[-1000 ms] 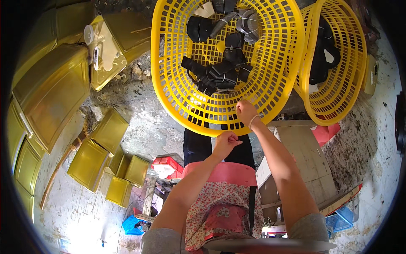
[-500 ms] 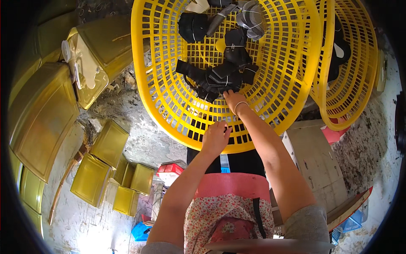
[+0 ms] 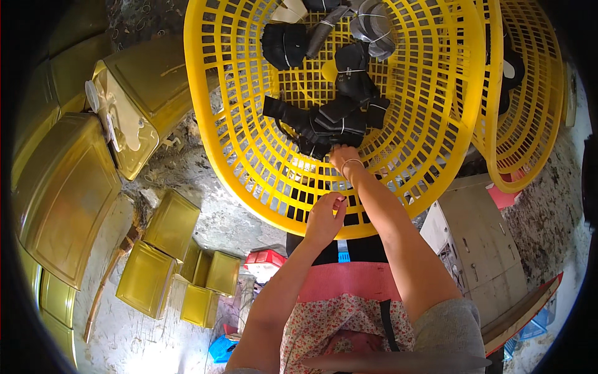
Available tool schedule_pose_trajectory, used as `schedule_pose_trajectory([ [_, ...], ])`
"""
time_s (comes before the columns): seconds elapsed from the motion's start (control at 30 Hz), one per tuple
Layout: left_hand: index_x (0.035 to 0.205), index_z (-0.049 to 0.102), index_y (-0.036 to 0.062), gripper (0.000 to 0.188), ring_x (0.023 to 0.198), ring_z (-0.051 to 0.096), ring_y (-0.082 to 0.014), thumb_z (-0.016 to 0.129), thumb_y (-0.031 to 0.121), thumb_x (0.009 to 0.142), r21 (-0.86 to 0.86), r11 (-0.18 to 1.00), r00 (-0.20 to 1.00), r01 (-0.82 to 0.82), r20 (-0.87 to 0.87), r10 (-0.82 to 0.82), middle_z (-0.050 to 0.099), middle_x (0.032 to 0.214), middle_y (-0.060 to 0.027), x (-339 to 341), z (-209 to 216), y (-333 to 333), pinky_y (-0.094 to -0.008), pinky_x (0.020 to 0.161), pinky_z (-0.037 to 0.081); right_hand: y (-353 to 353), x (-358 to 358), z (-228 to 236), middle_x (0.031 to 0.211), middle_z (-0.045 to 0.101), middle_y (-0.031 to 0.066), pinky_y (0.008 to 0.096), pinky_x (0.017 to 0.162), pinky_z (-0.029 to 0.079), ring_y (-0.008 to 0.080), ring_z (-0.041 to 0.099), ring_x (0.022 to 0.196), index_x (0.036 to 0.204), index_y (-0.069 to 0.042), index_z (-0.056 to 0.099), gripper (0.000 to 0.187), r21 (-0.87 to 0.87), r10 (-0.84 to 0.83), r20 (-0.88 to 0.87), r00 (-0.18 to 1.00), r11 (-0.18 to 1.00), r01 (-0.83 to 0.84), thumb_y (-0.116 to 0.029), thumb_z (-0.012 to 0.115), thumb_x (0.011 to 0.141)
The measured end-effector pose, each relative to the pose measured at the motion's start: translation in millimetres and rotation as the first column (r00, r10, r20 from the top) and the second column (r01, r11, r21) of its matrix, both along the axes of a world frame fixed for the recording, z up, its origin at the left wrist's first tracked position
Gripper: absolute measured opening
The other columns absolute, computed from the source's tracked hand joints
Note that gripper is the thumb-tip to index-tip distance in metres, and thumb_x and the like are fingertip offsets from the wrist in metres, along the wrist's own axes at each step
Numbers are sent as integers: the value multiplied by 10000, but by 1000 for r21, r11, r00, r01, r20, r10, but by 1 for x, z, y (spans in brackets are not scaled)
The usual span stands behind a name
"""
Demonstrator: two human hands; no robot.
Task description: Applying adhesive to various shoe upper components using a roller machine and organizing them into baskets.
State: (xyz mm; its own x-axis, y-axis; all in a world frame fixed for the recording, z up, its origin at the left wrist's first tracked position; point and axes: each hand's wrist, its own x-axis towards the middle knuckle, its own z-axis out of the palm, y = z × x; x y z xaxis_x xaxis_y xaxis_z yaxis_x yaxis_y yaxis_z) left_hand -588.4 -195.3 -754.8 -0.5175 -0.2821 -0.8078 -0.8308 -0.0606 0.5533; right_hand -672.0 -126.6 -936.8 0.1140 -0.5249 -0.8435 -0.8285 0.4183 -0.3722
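Observation:
A large yellow slatted plastic basket (image 3: 240, 187) fills the upper middle. Inside lie several black bundles that look like folded fabric, bound with thin pale bands, and a grey bundle (image 3: 372, 31). My right hand (image 3: 343, 157) reaches into the basket, closed at the near edge of a banded black bundle (image 3: 339, 121); its fingertips are partly hidden under it. Over the basket's near wall, my left hand (image 3: 324, 218) is closed in a pinch, with something small and dark at the fingertips that I cannot make out. It touches no bundle.
A second yellow basket (image 3: 528, 134) with dark items stands at the right. Gold-coloured metal tins (image 3: 68, 199) crowd the left, and smaller ones (image 3: 146, 278) sit lower. A grey cabinet-like box (image 3: 476, 240) is at the right, near a red-and-white container (image 3: 264, 263) further left.
The whole view has shifted, so the scene sits slightly lower and further right. My right hand stays at the black bundle; my left hand stays over the basket's near wall.

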Motion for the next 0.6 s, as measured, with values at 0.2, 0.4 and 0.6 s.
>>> schedule_pose_trajectory([
  [0.2,953,587,7,160,778,626,-263,576,136,859,-67,995,998,68,20,-67,621,882,-147,6,-7,-7,-340,679,505,-15,-28,16,1077,650,111,356,803,522,267,638,972,1017,-72,682,227,211,-68,75,995,976,51,-96,610,803],
  [0.4,990,583,31,213,941,585,-310,565,169,828,-181,639,635,748,473,-610,578,997,-138,-9,-64,-46,-430,736,504,-12,-88,155,900,639,181,397,759,502,338,623,866,889,-15,636,138,98,-238,213,948,970,222,-70,596,768],
  [0.6,1158,562,78,333,1164,459,-310,549,200,848,-275,246,369,929,690,-622,486,1250,-88,11,-165,-61,-480,904,414,59,-157,284,769,584,161,429,692,467,346,588,755,799,-28,556,128,198,-434,445,783,901,387,-73,618,697],
])
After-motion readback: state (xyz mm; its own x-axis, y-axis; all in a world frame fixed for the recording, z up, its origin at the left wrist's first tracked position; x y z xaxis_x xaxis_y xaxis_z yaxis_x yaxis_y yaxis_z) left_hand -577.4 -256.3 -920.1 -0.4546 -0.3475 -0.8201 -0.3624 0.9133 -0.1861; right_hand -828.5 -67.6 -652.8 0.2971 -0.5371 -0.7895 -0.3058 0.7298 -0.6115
